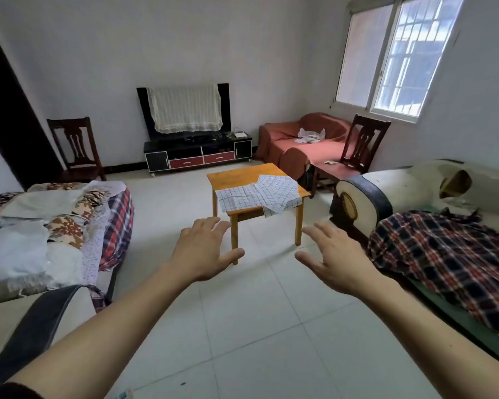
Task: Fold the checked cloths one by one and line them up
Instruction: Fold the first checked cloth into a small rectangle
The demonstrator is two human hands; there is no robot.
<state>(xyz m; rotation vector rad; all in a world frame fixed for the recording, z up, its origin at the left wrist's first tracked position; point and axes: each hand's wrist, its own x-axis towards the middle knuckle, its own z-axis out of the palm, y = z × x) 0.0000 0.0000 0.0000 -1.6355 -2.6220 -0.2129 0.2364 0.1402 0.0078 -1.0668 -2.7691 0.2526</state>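
Head view: checked cloths (260, 194) strewn left-right across table (236, 175); left hand (205, 251), right hand (337, 260) grip wide, empty.

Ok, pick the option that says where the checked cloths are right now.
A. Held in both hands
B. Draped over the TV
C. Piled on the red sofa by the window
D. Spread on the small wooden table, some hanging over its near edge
D: the checked cloths lie unfolded on the small wooden table, spilling over its near edge, while the left hand and right hand are open and hold nothing.
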